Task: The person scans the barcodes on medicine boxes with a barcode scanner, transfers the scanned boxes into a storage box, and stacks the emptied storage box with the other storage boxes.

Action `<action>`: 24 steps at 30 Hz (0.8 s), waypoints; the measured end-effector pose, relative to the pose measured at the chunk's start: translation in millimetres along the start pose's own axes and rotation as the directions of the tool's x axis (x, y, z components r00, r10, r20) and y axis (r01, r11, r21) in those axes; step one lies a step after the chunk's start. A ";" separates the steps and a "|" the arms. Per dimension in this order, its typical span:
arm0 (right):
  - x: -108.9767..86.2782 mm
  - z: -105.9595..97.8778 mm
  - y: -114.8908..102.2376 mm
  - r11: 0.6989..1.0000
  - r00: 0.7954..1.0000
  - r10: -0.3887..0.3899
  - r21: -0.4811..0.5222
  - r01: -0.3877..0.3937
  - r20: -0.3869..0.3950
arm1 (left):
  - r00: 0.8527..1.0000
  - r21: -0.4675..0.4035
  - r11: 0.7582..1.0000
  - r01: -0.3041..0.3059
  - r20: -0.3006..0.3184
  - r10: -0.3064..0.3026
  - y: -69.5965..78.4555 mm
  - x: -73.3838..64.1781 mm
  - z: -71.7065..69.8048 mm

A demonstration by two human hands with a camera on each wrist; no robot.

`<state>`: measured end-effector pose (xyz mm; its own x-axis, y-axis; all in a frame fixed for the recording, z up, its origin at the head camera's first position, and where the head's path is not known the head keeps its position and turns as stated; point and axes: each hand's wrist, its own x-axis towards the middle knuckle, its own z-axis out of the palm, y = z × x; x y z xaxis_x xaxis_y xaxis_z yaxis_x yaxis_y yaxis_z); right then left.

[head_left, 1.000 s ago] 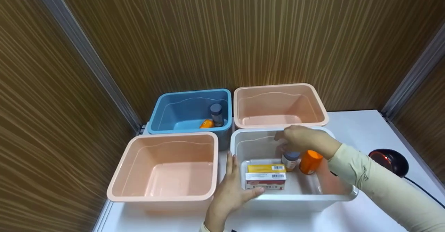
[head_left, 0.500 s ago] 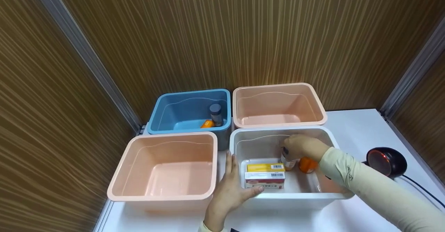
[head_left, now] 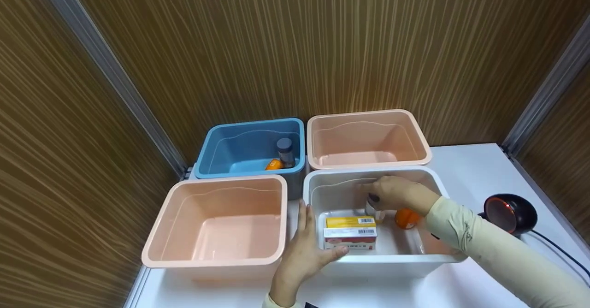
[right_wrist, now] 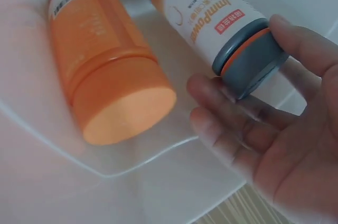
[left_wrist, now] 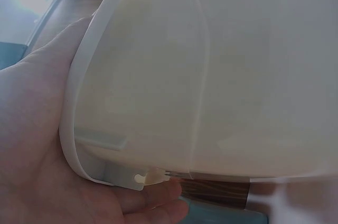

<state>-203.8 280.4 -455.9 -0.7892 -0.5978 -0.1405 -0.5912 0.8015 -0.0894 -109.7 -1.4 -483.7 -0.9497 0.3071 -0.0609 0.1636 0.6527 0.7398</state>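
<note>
Right wrist view: a person's right hand (right_wrist: 301, 150) reaches into a white tub (head_left: 392, 259), thumb and fingers part-curled to the width of the grey cap (right_wrist: 259, 57) on a white-labelled bottle (right_wrist: 211, 18). The thumb bears on one side and the fingers bend around the other; how many truly touch cannot be told, nor whether the base clears the tub floor. With the hold so high on a smooth, round lid, the likeliest mishap is a slip or a swing. An orange bottle (right_wrist: 105, 49) sits just beyond the fingertips, opposite the thumb, where an outward sweep of the knuckles might knock it. On the thumb side, near the gripped bottle, lie a yellow carton (head_left: 348, 222) and a white-and-red carton (head_left: 350, 239); a low pull that way could snag their edges. Head view: the left hand (head_left: 306, 252), fingers straight and spread, grasps nothing, its palm set against the tub's rim near the corner. Should that touch give way, a bump from the right forearm might shift the tub beneath the fingers.
</note>
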 end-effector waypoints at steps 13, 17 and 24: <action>-19.5 -42.4 -12.2 0.980 0.995 0.046 0.198 -0.028 -0.087 | 1.000 -0.014 1.000 0.013 0.004 -0.013 1.3 0.2 -0.1; -27.7 -54.0 -16.9 0.971 0.992 0.078 0.232 -0.054 -0.095 | 1.000 -0.003 1.000 0.017 0.013 -0.017 1.2 1.5 0.2; -45.5 -68.5 -20.5 0.973 0.987 0.058 0.229 -0.022 -0.151 | 0.999 -0.001 1.000 0.030 0.020 -0.030 0.9 1.7 -0.4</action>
<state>-167.1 290.3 -380.2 -0.8382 -0.5453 0.0050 -0.5199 0.7963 -0.3092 -111.3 -0.6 -482.8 -0.9487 0.3011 -0.0966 0.1346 0.6609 0.7383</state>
